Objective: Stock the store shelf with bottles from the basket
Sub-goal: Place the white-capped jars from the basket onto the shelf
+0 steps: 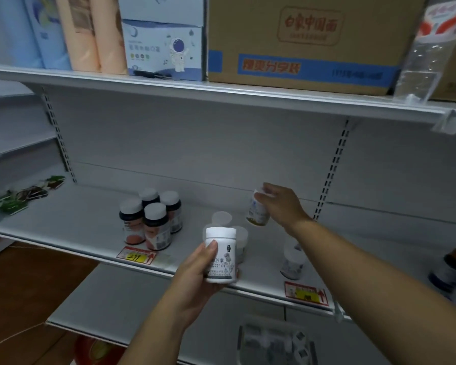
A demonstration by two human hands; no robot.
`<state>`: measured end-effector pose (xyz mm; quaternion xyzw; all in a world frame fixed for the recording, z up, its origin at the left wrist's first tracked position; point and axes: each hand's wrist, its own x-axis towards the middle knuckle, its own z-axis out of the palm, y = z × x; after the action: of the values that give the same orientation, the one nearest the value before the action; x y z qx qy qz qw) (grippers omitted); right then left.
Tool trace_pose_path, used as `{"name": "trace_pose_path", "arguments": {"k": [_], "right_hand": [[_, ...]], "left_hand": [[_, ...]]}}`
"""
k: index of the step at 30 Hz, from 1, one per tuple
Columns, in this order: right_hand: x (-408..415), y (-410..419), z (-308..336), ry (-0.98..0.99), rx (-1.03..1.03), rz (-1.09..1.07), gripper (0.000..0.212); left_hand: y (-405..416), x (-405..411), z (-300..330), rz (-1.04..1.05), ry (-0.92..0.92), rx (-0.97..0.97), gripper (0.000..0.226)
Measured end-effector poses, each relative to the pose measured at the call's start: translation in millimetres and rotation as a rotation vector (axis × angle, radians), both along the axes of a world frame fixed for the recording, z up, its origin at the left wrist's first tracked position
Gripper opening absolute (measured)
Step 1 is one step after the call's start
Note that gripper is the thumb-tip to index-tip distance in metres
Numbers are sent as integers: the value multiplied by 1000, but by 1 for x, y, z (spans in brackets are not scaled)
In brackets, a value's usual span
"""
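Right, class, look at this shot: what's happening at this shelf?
A person is stocking a store shelf. The right hand grips a small white bottle by its cap, tilted, low over the shelf near the back. The left hand holds another white-capped bottle upright in front of the shelf edge. Four dark bottles already stand grouped to the left, with a few white ones nearby.

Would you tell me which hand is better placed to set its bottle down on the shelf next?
Right, probably. The right hand already grips its tilted white-capped bottle deep over the grey metal shelf, while the left hand holds its white labelled bottle out at the front edge.
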<state>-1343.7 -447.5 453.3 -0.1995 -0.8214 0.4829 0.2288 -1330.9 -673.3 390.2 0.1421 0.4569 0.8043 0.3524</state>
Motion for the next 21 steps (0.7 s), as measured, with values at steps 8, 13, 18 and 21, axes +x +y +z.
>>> {"name": "trace_pose_path", "arguments": {"k": [8, 13, 18, 21], "right_hand": [[-58, 8, -65, -170, 198, 29, 41], [-57, 5, -78, -274, 188, 141, 35], [-35, -2, -53, -145, 263, 97, 36], [4, -15, -25, -107, 179, 277, 21]], "left_hand": [[-25, -10, -26, 61, -14, -41, 44], [-34, -9, -31, 73, -44, -41, 40], [-20, -2, -28, 26, -21, -46, 42], [1, 7, -21, -19, -3, -54, 45]]}}
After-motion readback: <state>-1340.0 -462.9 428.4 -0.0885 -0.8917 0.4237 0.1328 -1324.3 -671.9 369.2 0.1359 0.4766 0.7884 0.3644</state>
